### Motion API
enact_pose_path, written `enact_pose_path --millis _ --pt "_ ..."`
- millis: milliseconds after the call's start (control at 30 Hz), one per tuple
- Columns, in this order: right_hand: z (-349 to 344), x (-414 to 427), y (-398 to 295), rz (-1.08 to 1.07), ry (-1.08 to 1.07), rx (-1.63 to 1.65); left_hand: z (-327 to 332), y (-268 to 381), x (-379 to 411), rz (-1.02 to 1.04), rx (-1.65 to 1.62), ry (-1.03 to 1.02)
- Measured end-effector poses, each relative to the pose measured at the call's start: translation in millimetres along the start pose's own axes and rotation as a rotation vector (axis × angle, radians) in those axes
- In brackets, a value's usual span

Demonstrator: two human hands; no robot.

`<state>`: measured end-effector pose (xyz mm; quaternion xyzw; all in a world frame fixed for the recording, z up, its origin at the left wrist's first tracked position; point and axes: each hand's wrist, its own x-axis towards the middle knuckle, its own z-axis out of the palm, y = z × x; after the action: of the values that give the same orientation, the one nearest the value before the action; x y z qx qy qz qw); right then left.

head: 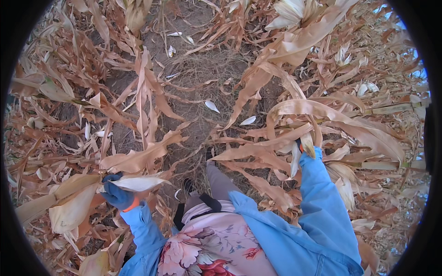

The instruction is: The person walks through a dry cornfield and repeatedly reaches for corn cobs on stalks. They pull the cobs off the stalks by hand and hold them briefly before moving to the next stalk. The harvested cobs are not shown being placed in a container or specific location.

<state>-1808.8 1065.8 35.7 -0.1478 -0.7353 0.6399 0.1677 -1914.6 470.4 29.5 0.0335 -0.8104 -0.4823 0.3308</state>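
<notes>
My left hand (117, 193), in a dark blue glove with an orange cuff, is closed around a pale dry corn husk leaf (145, 183). It is beside a corn stalk (38, 207) that leans in from the left. Just below that stalk hangs a husk-covered corn ear (70, 212). My right hand (301, 146) reaches in among dry corn leaves on the right. A strip of husk (307, 145) and a curled leaf cover most of it, so its fingers and anything in them are hidden.
Dry corn plants stand on both sides, with long leaves (255, 151) crossing before my legs. A strip of bare soil with dry grass (210, 65) runs ahead between them. Loose white husk pieces (211, 106) lie there. More stalks (386, 165) lean in from the right.
</notes>
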Motion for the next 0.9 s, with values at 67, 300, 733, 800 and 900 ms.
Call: enact_pose_path --millis 67,300,733,800,900 --pt "-17 -3 20 0.096 0.094 -0.188 7 12 1 0.022 0.034 0.042" --pt "-65 -20 84 0.65 0.292 -0.991 8 12 5 -0.19 -0.39 0.005" --pt "-17 -128 131 0.915 0.548 -0.594 -1 11 5 -0.298 -0.456 0.043" --pt "-5 -129 127 0.868 0.577 -0.236 -3 12 6 -0.328 -0.543 0.052" --pt "20 -138 114 0.788 0.503 0.385 -6 13 5 -0.308 -0.507 0.052"
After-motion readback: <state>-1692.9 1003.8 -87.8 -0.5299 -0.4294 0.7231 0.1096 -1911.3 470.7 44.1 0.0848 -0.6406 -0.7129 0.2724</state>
